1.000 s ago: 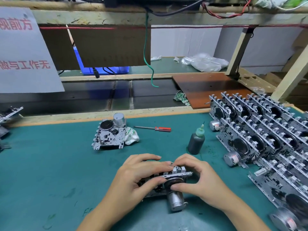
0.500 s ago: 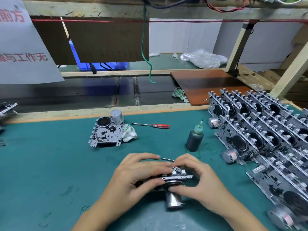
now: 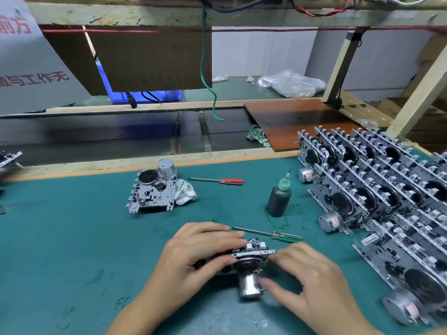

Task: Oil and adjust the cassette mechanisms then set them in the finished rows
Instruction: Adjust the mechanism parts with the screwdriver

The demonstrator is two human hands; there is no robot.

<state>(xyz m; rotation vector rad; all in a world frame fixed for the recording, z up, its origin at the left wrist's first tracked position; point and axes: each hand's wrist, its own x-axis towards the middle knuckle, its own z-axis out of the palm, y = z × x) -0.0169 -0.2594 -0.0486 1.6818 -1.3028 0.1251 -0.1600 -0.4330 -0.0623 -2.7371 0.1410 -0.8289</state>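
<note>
Nearest, the left hand [image 3: 193,259] gripped a mechanism [image 3: 249,259] just above the green mat [image 3: 72,238], its motor toward the camera; the right hand [image 3: 312,284], blurred, lay beside it with fingers loosely spread, fingertips at the motor. Behind lay a green screwdriver [image 3: 268,234], then an oil bottle [image 3: 279,197]; finished rows [image 3: 377,189] stood right, another mechanism [image 3: 152,192] and a red screwdriver [image 3: 217,181] farther back

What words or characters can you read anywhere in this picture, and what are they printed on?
"前方": red characters, top line of the white paper sign hanging at left; its start is cut off.
"与工作无": red, second line of the same sign; the character before it is cut off.
Motor labels in the finished rows: too small to read.
</note>
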